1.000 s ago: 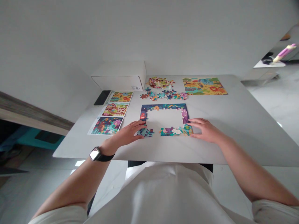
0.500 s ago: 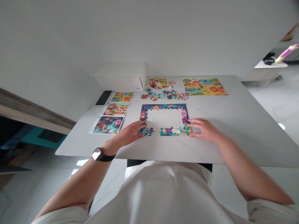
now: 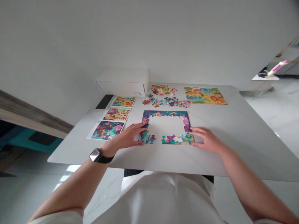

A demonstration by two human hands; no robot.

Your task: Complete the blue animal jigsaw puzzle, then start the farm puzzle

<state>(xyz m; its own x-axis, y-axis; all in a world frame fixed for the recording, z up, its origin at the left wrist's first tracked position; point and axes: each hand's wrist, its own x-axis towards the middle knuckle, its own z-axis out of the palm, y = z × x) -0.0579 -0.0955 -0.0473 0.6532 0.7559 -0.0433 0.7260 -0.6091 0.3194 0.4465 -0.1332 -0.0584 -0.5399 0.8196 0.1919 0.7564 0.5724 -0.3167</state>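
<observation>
Now lower in view: colourful puzzle border (image 3: 167,113) with near-side gap

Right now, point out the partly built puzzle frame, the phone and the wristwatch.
Puzzle frame (image 3: 168,113): head view, on its far strip.
Phone (image 3: 104,102): head view, on its dark screen.
Wristwatch (image 3: 94,155): head view, on its face.
</observation>
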